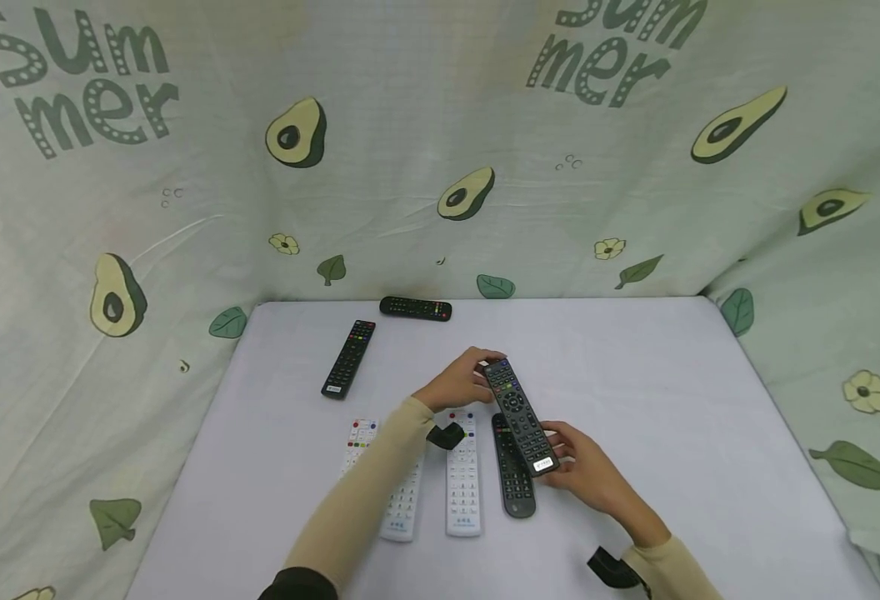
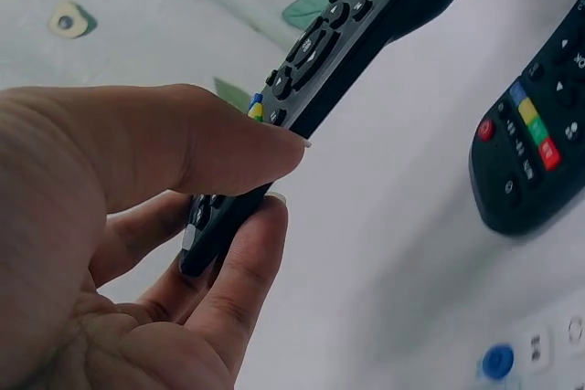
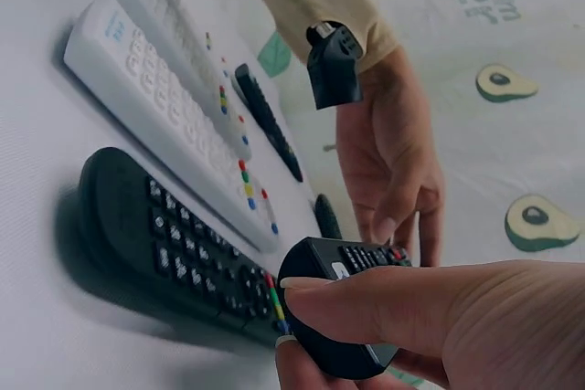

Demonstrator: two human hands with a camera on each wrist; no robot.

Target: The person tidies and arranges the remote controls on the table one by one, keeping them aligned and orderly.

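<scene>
Both hands hold one black remote control (image 1: 518, 412) above the table, its button side up and a white label near its lower end. My left hand (image 1: 461, 379) pinches the far end; in the left wrist view the thumb lies over the buttons with fingers beneath. My right hand (image 1: 586, 467) grips the near end, thumb across it in the right wrist view. Partly under the held remote in the head view, a second black remote (image 1: 517, 496) lies on the table. To its left is a white remote (image 1: 463, 492), then another white remote (image 1: 402, 508) partly hidden by the left sleeve.
Farther back on the white table (image 1: 635, 358) lie a black remote (image 1: 348, 358), set at a slant, and another black remote (image 1: 415, 308) along the back edge. A patterned cloth (image 1: 380, 150) with avocados hangs behind and at both sides.
</scene>
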